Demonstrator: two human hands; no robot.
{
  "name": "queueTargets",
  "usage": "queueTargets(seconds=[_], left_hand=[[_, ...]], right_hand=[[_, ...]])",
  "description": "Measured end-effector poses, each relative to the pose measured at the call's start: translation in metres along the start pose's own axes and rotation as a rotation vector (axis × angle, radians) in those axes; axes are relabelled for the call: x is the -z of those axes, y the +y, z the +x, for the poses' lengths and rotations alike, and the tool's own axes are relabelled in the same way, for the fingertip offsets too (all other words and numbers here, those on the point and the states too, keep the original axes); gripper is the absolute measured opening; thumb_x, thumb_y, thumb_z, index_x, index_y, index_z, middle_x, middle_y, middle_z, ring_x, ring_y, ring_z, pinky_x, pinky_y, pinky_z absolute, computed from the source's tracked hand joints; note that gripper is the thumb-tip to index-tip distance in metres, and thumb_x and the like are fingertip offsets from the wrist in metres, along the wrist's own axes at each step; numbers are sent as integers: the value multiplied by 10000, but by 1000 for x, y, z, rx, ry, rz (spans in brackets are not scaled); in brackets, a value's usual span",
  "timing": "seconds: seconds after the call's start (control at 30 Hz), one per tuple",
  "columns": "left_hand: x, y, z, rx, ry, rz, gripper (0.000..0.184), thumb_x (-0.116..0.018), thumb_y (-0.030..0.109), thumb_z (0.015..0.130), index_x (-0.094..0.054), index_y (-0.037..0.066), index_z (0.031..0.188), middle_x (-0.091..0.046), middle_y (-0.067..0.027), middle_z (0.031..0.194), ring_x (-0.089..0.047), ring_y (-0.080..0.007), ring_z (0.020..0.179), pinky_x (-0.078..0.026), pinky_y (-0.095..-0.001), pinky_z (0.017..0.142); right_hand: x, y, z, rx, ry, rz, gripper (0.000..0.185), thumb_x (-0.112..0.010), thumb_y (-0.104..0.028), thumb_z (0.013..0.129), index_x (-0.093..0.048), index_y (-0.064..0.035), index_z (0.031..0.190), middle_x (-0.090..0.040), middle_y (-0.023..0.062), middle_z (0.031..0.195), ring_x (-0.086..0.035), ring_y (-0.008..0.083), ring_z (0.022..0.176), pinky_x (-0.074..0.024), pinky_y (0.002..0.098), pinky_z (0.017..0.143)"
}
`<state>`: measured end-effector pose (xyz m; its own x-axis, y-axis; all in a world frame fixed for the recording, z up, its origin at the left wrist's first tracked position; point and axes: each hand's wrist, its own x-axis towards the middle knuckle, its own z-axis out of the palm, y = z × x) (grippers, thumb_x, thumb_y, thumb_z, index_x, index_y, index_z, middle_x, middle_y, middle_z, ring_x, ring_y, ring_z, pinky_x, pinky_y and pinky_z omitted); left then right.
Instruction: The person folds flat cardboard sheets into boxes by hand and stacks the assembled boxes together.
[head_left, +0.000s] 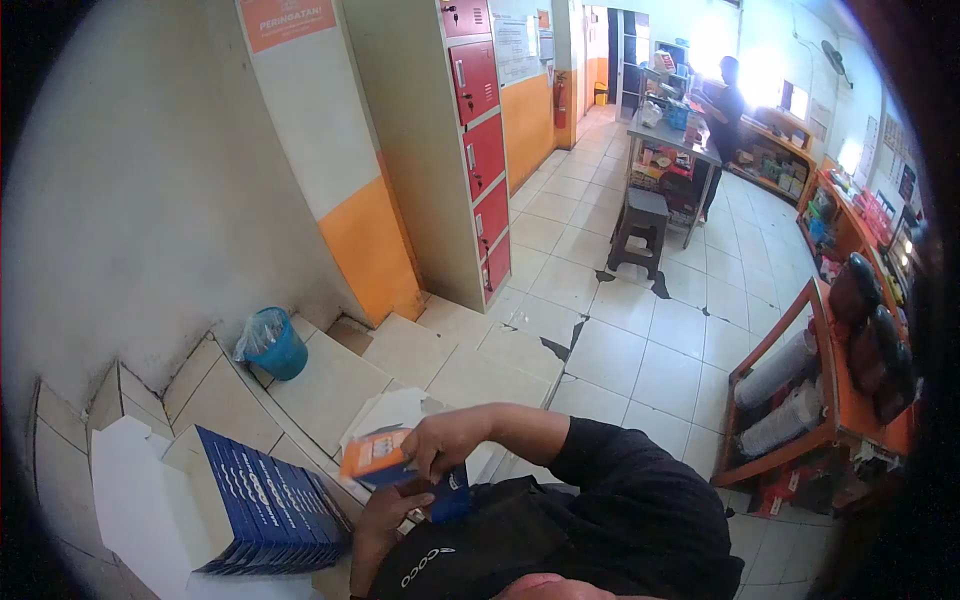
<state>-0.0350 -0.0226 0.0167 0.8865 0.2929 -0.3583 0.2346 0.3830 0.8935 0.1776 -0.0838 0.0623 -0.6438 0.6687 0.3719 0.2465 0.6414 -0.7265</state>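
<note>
Presently, the orange-and-blue packet is located between both hands, in front of the person's dark shirt. The right hand grips its upper part with bent fingers, which partly cover the printed face. The left hand grips it from below, fingers closed against the blue portion. The orange end is blurred and its lettering is unreadable; whether the orange and blue portions form one piece cannot be determined.

Beside the left forearm, a white carton lies open, its flap spread outward. It contains a tight row of upright blue packets with white print; the lower rim is partly hidden. White material behind the hands is mostly obscured. The blue bin on the steps has a clear plastic liner; its contents cannot be made out.
</note>
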Motion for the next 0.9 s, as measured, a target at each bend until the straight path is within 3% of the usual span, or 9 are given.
queueTargets(seconds=[0.13, 0.23, 0.43, 0.53, 0.6, 0.67, 0.73, 0.9], left_hand=[[7, -7, 6, -105, -59, -32, 330, -655, 7, 728, -570, -12, 1047, -596, -64, 846, -588, -157, 731, -489, -279, 674], [1, -8, 5, -37, -83, -77, 327, -638, 5, 727, -564, -22, 1044, -602, -69, 864, -583, -150, 765, -472, -281, 729], [-22, -2, 4, -34, 51, 237, 284, -623, 50, 716, -565, -11, 987, -589, -29, 794, -548, -126, 669, -432, -259, 642], [-22, -15, 6, 55, 68, 99, 271, -604, 68, 731, -566, -15, 986, -598, -43, 814, -556, -136, 676, -441, -267, 649], [-28, -5, 3, 193, 133, 202, 264, -586, 28, 732, -570, -26, 990, -606, -46, 857, -563, -132, 742, -446, -259, 710], [-31, -7, 6, 164, 137, 156, 252, -577, 15, 744, -572, -28, 992, -607, -42, 870, -563, -125, 765, -446, -248, 733], [-27, -26, 19, -34, 78, -38, 232, -578, 27, 765, -573, -23, 991, -601, -30, 855, -556, -113, 744, -440, -236, 719], [-33, -40, 30, -40, 100, 8, 204, -582, 81, 817, -582, -24, 992, -595, -20, 846, -543, -95, 719, -430, -228, 694]], right_hand=[[6, 19, -10, -103, 169, 83, 106, -724, -86, 675, -695, -67, 776, -496, 52, 641, -504, 177, 660, -379, 321, 558], [4, 21, -9, -141, 168, 94, 118, -735, -93, 664, -700, -73, 775, -494, 35, 620, -493, 156, 650, -372, 310, 551], [-5, 35, -4, -44, -55, 137, 115, -738, -108, 668, -707, -80, 775, -509, 25, 624, -468, 148, 623, -350, 313, 539], [-2, 29, -1, -5, -158, 168, 117, -738, -115, 668, -708, -78, 775, -506, 30, 622, -463, 155, 617, -343, 314, 537], [1, 23, -1, 54, -163, 144, 118, -738, -119, 670, -707, -73, 775, -504, 36, 620, -470, 160, 620, -345, 312, 537], [5, 25, -5, 45, -135, 125, 113, -734, -117, 675, -704, -67, 772, -505, 42, 620, -477, 165, 623, -348, 311, 539], [8, 35, -15, -31, -76, 110, 102, -726, -110, 683, -699, -60, 768, -511, 48, 624, -486, 171, 628, -353, 312, 543], [2, 36, -23, -37, -85, 86, 71, -703, -90, 700, -688, -56, 761, -529, 70, 655, -510, 195, 645, -374, 320, 562]])
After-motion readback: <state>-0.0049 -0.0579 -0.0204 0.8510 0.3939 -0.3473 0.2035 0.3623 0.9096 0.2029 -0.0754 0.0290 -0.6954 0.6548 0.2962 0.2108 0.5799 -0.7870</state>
